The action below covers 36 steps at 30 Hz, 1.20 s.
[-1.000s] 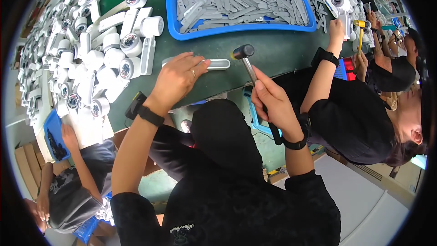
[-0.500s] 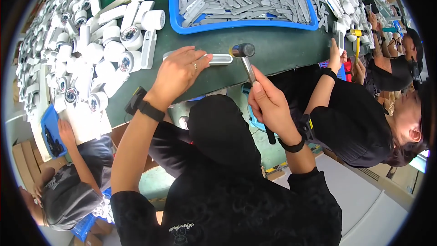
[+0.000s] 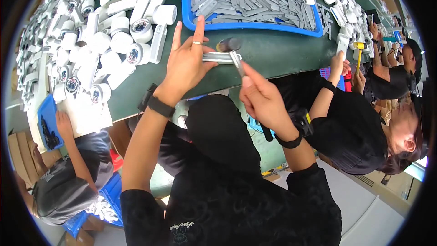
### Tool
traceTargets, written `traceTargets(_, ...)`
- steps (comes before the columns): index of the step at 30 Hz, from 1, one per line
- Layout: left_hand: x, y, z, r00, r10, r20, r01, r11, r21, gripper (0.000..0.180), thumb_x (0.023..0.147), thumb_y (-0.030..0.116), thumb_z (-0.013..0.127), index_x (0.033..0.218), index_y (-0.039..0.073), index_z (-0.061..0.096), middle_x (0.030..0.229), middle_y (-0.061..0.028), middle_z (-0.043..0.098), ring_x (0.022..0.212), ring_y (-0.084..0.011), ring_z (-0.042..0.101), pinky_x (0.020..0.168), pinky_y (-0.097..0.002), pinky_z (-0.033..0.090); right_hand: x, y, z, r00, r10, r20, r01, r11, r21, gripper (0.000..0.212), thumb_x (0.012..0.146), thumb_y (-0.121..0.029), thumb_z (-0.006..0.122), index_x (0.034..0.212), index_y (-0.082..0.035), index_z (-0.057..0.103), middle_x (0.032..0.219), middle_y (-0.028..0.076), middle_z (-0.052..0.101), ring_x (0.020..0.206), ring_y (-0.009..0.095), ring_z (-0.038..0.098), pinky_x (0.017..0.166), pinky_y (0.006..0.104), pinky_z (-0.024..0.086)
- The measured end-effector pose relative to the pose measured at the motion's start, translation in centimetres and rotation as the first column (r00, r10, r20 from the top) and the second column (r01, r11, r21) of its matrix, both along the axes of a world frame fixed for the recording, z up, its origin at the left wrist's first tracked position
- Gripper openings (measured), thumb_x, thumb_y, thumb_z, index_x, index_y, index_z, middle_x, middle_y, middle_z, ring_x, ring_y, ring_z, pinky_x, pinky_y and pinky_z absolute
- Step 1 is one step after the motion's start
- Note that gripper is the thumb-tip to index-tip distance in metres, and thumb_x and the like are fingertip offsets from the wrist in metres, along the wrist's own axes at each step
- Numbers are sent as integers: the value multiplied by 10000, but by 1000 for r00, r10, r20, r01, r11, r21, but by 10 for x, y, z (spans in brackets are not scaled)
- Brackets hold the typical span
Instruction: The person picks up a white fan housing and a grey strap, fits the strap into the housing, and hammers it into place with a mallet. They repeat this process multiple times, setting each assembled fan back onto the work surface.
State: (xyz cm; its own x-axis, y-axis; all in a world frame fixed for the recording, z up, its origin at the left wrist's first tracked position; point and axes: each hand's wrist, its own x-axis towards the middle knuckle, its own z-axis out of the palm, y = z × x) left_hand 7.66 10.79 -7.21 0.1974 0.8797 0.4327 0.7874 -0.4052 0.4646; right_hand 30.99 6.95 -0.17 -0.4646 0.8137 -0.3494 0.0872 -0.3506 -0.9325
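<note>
My right hand (image 3: 266, 98) is closed round the handle of a small hammer (image 3: 236, 63) with a metal shaft. Its dark head, smeared by motion, is over a long white plastic handle (image 3: 219, 58) with a grey inset strip, lying on the green worktable. Whether the head touches the strip cannot be told. At the left end of this white handle, my left hand (image 3: 185, 66) holds it between thumb and fingers, with two other fingers stretched out toward the far side. That hand hides the left part of the piece.
A blue tray (image 3: 255, 27) of grey strips stands at the far side. Many white units with round heads (image 3: 141, 29) are heaped at left. A co-worker at right holds a white unit (image 3: 342, 45); farther along is a yellow hammer (image 3: 359, 46). Another person sits at lower left.
The hammer head has come down and left over the white handle. My left hand has changed from lying flat over the piece to holding its end, with two fingers raised.
</note>
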Motion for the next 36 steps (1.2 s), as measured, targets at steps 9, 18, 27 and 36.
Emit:
traceTargets(9,2,-1,-1,1000,25,17,-25,1000,-2,1245,699,124,908,1640,-1,102,925,1,770,1061,-214,702,1280,-517,189,-1,8,-13,985,87,146,-89,996,10,467,1134,-224,422,1585,-100,416,625,-46,400,464,41,358,439,222,326)
traceTargets(18,3,1,6,1000,-5,29,7,996,-85,1271,703,149,915,1650,24,75,935,9,782,1136,-212,695,1278,-536,173,27,12,-15,995,-14,101,26,993,-119,446,1137,-286,416,1535,-90,472,654,-28,457,447,56,404,391,221,298)
traceTargets(27,-15,-14,35,996,32,-77,-51,966,-255,551,794,188,866,1307,71,703,994,-130,765,960,-284,721,988,-390,537,29,79,-64,975,-167,-148,195,959,207,390,1108,-162,490,1482,-48,497,583,-70,363,394,41,313,370,233,231)
traceTargets(36,-209,10,167,693,720,-33,-709,672,-215,446,928,361,762,1204,12,727,825,-167,738,724,-191,699,690,-363,551,31,94,-86,995,-74,66,53,960,276,387,1054,-129,585,1428,-45,537,632,-68,460,436,23,405,403,212,297)
